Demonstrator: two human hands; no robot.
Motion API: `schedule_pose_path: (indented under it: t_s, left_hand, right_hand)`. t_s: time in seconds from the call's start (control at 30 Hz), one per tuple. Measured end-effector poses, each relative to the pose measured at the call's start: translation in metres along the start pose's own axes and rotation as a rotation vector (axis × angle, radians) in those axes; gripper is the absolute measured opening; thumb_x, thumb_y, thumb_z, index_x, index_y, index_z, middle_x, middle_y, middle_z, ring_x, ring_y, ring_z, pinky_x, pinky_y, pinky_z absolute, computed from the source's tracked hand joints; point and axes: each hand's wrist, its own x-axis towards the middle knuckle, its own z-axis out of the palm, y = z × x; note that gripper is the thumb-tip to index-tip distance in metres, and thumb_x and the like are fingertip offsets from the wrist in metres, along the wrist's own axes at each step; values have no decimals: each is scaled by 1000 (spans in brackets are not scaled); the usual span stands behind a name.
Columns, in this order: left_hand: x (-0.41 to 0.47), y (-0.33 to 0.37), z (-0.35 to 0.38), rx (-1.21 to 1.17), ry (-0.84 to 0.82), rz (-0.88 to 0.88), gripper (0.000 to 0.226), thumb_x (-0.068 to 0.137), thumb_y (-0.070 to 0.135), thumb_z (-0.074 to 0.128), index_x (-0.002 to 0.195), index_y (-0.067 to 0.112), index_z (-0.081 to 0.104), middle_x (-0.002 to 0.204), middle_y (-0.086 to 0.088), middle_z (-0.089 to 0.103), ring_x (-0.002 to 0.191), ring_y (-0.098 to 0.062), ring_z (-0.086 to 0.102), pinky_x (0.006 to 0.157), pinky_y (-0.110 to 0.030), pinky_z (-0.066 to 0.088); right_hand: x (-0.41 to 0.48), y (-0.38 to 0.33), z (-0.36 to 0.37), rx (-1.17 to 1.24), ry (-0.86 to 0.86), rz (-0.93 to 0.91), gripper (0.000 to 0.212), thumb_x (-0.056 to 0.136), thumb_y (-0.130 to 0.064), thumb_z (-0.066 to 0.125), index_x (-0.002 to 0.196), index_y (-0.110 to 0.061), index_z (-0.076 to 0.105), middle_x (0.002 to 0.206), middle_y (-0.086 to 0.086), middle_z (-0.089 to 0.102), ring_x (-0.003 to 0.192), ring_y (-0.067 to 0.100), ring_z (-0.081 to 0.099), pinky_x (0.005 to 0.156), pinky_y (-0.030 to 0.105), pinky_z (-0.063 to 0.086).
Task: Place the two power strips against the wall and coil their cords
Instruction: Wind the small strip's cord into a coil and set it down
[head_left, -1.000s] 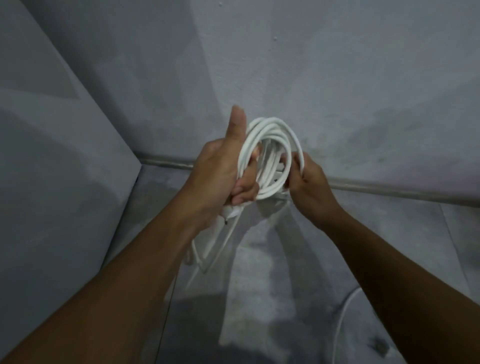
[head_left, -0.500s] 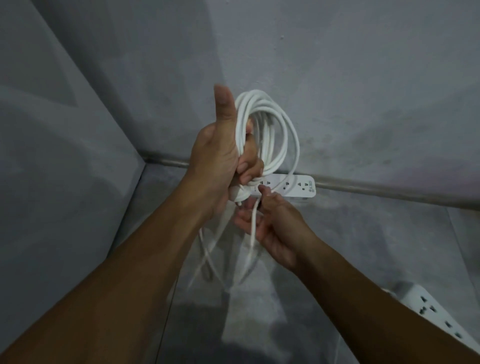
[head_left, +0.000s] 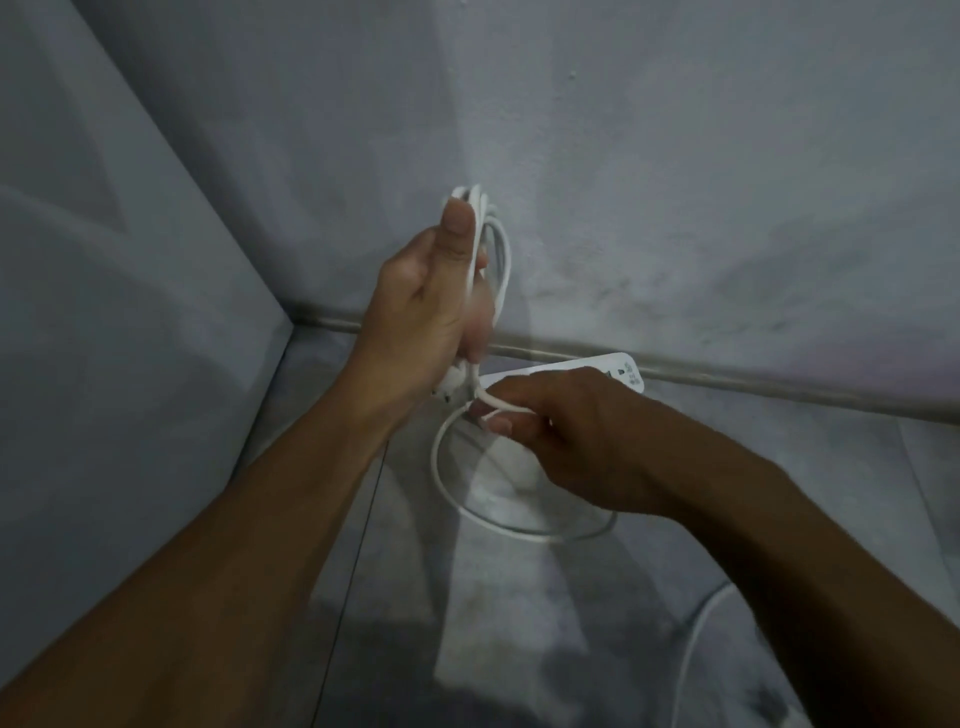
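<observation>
My left hand (head_left: 431, 301) is raised in front of the wall and grips a white coiled cord (head_left: 493, 249), thumb pointing up along it. Just below, my right hand (head_left: 566, 431) pinches the free run of that cord (head_left: 452, 493), which hangs in a loose loop down to the floor. A white power strip (head_left: 621, 371) lies on the floor against the wall's base, mostly hidden behind my right hand. Another white cord (head_left: 696, 639) curves across the floor at the lower right; the second strip is out of view.
The grey wall (head_left: 675, 182) meets a side wall (head_left: 130, 338) in a corner at the left. A raised ledge (head_left: 779, 389) runs along the wall's base. The floor (head_left: 519, 623) is grey concrete with pale patches.
The coil in my left hand has been squeezed narrower. My right hand moved up and right and now pinches the trailing cord close under the coil. The second power strip has left the view.
</observation>
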Motion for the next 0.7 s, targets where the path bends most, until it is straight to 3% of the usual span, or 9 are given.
schedule_pose_path:
  t_s: [0.13,0.23,0.33,0.4,0.47,0.57,0.7]
  left_hand:
    - [-4,-8,-1,122,-20,23,46,96,55,38,80,14,52,53,-3,61,50,-18,59,55,-30,50]
    - [-6,-17,2,254,-2,13,45,95,56,41,83,17,59,63,3,70,58,-10,66,59,-27,55]
    - [-6,-26,2,436,11,22,51,95,60,42,77,16,59,63,-1,63,57,-9,60,59,-32,50]
    - [-6,-26,2,461,-21,-18,60,97,62,37,75,11,60,65,-8,63,60,-17,62,63,-37,51]
    - [-8,-22,2,461,-96,-122,74,97,67,26,71,7,61,62,-13,66,59,-22,67,64,-39,54]
    - [-8,-20,1,381,-159,-325,86,90,78,16,47,15,56,43,-9,55,43,-23,60,55,-31,51]
    - [-4,-31,-6,23,-250,-553,87,74,92,25,38,14,43,32,-5,33,30,-20,33,52,-33,37]
  right_hand:
    - [0,-1,-25,42,123,-84,15,96,-35,61,94,-23,70,85,-12,63,76,-1,58,70,16,44]
    - [5,3,-32,-54,262,-144,17,87,-39,72,94,-24,78,85,-5,68,77,12,58,70,33,49]
    - [12,12,-27,-176,416,-219,18,79,-39,78,88,-23,80,83,-1,72,77,20,55,67,35,46]
    - [19,21,-24,-190,512,-224,22,75,-35,84,84,-17,76,80,-1,70,71,11,50,65,27,43]
    - [24,30,-21,-117,581,-198,33,71,-36,87,84,-13,67,79,-5,62,64,-4,42,64,11,34]
    - [33,43,-13,15,569,-150,43,71,-44,85,93,-16,61,87,-7,58,65,-11,43,64,5,34]
    - [40,53,8,170,402,-35,62,85,-54,68,133,-19,53,115,-6,60,87,-4,53,77,12,43]
